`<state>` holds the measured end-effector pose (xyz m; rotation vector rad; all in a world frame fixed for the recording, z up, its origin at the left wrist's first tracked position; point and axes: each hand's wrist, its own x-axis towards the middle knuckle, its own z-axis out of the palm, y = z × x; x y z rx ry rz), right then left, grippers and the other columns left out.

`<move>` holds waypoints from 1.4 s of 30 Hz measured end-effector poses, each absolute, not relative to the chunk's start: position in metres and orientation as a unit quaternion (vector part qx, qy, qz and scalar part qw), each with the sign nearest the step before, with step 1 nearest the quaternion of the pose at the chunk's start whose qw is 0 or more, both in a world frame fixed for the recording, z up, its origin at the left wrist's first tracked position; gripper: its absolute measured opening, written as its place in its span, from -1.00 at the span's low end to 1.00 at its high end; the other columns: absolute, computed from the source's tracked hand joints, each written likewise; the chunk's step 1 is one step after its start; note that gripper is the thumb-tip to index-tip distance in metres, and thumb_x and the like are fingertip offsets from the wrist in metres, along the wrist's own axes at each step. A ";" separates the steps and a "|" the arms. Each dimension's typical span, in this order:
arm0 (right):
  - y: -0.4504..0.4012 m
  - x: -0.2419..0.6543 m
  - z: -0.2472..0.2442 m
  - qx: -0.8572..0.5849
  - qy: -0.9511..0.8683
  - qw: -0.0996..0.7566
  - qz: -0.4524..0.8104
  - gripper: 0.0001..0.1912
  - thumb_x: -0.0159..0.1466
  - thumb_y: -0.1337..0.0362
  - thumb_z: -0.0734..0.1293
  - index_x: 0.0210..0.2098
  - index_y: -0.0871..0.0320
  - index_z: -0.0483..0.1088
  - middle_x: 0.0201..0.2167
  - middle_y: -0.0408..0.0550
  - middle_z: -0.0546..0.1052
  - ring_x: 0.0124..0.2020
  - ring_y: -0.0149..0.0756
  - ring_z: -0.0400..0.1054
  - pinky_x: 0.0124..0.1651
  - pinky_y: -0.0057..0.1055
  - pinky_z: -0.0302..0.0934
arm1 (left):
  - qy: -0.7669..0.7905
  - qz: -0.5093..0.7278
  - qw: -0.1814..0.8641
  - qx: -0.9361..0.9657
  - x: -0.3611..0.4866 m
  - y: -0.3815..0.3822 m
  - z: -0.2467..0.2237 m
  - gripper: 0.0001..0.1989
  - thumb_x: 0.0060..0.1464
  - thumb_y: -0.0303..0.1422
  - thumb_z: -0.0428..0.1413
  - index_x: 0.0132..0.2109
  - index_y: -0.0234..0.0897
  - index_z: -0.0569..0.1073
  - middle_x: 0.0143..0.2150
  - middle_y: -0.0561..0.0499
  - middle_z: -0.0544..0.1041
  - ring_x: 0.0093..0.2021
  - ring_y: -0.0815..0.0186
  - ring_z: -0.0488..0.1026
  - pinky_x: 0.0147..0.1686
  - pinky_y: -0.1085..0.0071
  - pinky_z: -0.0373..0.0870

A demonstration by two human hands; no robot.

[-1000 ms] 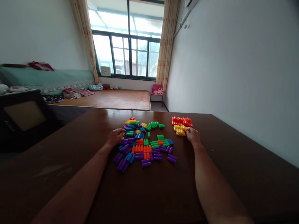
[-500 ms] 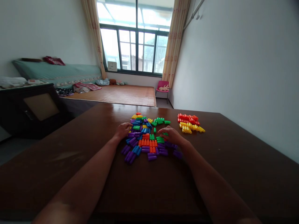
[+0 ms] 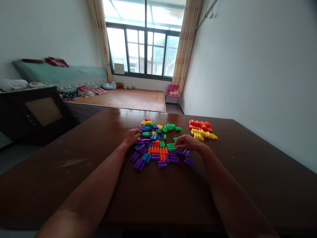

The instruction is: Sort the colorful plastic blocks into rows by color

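Small plastic blocks shaped like joined tubes lie in a loose pile on the brown table [image 3: 158, 195]. My left hand [image 3: 132, 137] rests at the pile's left edge, its fingers loosely bent and apart beside a partly covered yellow block [image 3: 139, 136]. No block shows in its grip. At the right side of the pile, the fingertips of my right hand [image 3: 188, 142] are closed on the right end of a green block [image 3: 170, 146]. Orange blocks [image 3: 158, 150] lie to the left of it, and purple blocks [image 3: 174, 159] are nearer to me.
Red blocks [image 3: 200, 125] and yellow blocks [image 3: 203, 134] form separate groups at the right. More green blocks [image 3: 170, 127] lie behind the pile. Beyond the table stand a bed [image 3: 131, 99], a pink chair [image 3: 173, 91] and a dark cabinet [image 3: 37, 109].
My right hand has moved a little right and down, and its fingers have closed on the green block. My left hand has stayed at the pile's left edge.
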<state>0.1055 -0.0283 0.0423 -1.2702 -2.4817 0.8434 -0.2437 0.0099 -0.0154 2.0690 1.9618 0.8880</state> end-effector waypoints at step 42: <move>-0.024 0.161 0.054 -0.592 -0.731 0.080 0.330 -0.75 0.05 0.11 0.44 -0.38 0.16 0.48 -0.56 -0.10 0.51 -0.54 -0.34 0.39 -0.44 -0.42 0.26 | 0.628 0.460 0.100 0.620 -0.258 0.010 0.000 -0.67 -0.05 -0.38 0.00 -0.16 -0.30 0.57 -0.14 -0.06 0.59 -0.08 0.23 0.49 -0.08 0.42 0.41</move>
